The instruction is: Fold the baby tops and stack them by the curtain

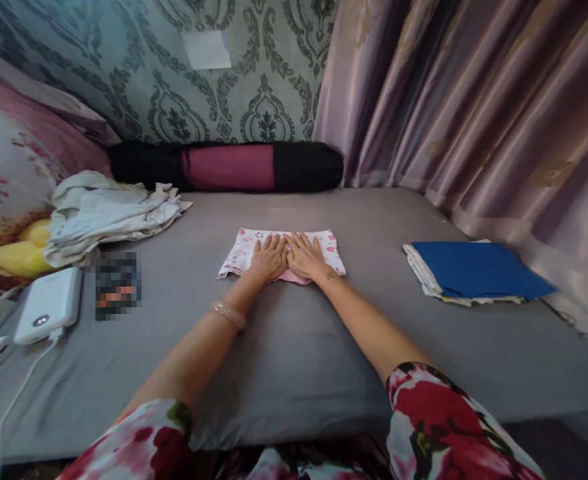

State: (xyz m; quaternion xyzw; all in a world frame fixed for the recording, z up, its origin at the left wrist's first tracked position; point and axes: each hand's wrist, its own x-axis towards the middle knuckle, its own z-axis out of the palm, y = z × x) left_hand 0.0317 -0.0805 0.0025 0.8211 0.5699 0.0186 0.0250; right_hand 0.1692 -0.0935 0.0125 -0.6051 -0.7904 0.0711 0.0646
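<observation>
A small white cloth with a pink print (239, 250) lies folded on the grey bed sheet (284, 347). Both my hands rest flat on its middle, side by side and touching. My left hand (270, 257) has its fingers stretched out over the cloth, and a pale bangle sits on that wrist. My right hand (304, 255) lies flat as well, fingers spread toward the far edge. A pink layer shows under the cloth's near edge. Neither hand grips anything.
A folded stack topped by blue cloth (477, 269) lies at the right. A crumpled whitish garment pile (107, 212) sits at the left, near a white power bank (49, 305) with a cable. A black and maroon bolster (227, 167) lines the wall. Curtains (474, 113) hang on the right.
</observation>
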